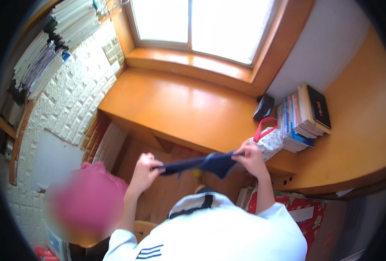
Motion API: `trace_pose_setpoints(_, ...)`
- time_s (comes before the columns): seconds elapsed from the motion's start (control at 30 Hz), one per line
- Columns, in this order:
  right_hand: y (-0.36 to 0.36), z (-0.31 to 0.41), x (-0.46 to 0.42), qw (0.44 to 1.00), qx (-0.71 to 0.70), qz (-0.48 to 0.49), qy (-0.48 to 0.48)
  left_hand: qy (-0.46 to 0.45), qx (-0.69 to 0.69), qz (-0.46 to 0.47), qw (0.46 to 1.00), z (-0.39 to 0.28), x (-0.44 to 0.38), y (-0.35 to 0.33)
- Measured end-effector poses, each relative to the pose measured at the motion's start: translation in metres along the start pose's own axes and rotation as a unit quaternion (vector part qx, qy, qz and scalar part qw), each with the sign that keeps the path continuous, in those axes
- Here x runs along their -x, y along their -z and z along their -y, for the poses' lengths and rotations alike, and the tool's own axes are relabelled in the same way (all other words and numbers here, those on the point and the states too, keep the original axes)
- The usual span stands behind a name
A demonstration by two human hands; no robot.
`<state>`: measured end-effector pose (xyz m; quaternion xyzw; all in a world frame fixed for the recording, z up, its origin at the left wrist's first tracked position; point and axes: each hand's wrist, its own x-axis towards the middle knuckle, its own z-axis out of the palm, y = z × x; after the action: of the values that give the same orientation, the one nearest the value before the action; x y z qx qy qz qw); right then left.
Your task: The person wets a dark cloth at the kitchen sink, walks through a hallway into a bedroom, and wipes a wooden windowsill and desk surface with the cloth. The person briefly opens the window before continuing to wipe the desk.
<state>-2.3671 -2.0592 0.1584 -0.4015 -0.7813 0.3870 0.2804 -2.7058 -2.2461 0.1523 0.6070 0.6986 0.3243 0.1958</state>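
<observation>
A dark navy piece of cloth (196,164), sock-like in shape, is stretched between my two hands in front of my chest. My left hand (145,171) pinches its left end between thumb and fingers. The right end is held in the fingertips of my right hand (251,158), slightly higher than the left. Near that side the cloth widens and sags to a rounded point. Behind my right hand stands a white patterned bag (270,143) with red handles, on the edge of the desk (180,101).
A row of books (298,114) and a black case (264,107) stand at the desk's right. Pink fabric (92,199), partly blurred, is at lower left. Paper stacks (38,63) fill a shelf at upper left. Beyond the desk is a window (206,29). A red patterned item (303,212) sits lower right.
</observation>
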Motion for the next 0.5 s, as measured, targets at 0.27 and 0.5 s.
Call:
trace_pose_setpoints(0.27, -0.019, -0.041, -0.173, 0.949, -0.303, 0.091, -0.006, 0.131, 0.28, -0.065, 0.949, 0.056, -0.13, 0.038)
trace_pose_setpoints(0.5, -0.045, -0.028, -0.247, 0.93, -0.365, 0.026, -0.019, 0.159, 0.118, -0.215, 0.956, 0.069, -0.214, 0.035)
